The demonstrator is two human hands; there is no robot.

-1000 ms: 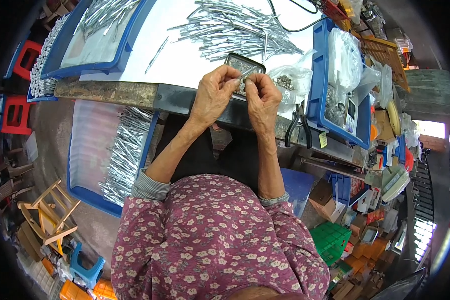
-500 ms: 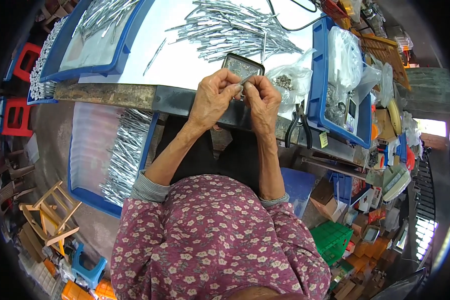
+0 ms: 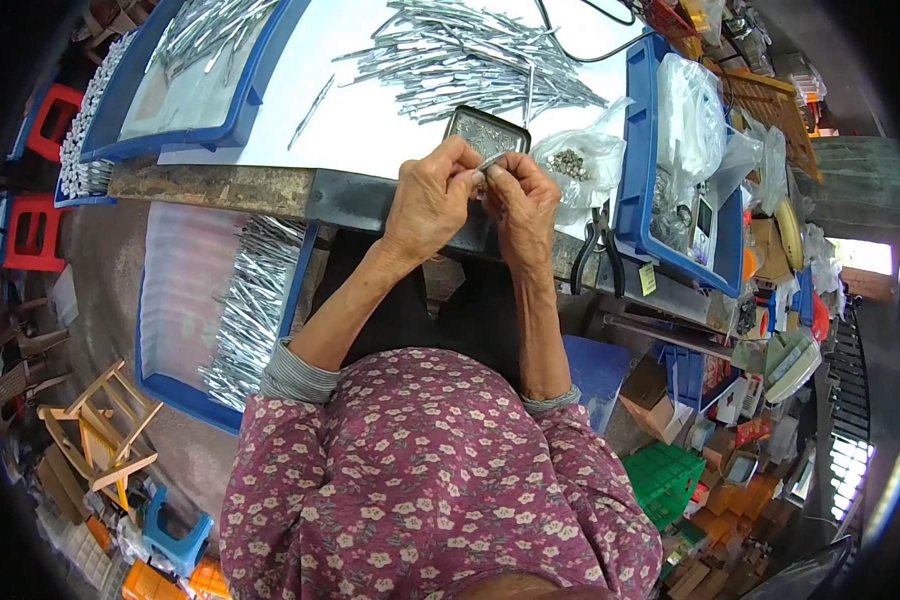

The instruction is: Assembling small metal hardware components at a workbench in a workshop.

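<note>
Between the pinched fingertips of my left hand (image 3: pixel 430 200) and my right hand (image 3: pixel 525 205) is a small silvery metal piece (image 3: pixel 490 160), mostly covered by the fingers. Both hands meet over the front edge of the table. Just beyond them lies a shallow dark-rimmed tray (image 3: pixel 493 133) with tiny parts in it. A large heap of thin metal rods (image 3: pixel 460 62) spreads behind the tray on the white tabletop. To the right of my right hand, an open plastic bag (image 3: pixel 582 185) holds small round metal bits (image 3: pixel 569 164).
Black-handled pliers (image 3: pixel 598 252) hang at the table edge beside a blue bin (image 3: pixel 632 215) of plastic bags. Another blue bin (image 3: pixel 232 135) with rods stands at the left. Below is a blue tray (image 3: pixel 185 394) of rods. A wooden stool (image 3: pixel 100 430) stands on the floor.
Both hands, still pinched together, have shifted very slightly. The heap, the tray and the bins are where they were.
</note>
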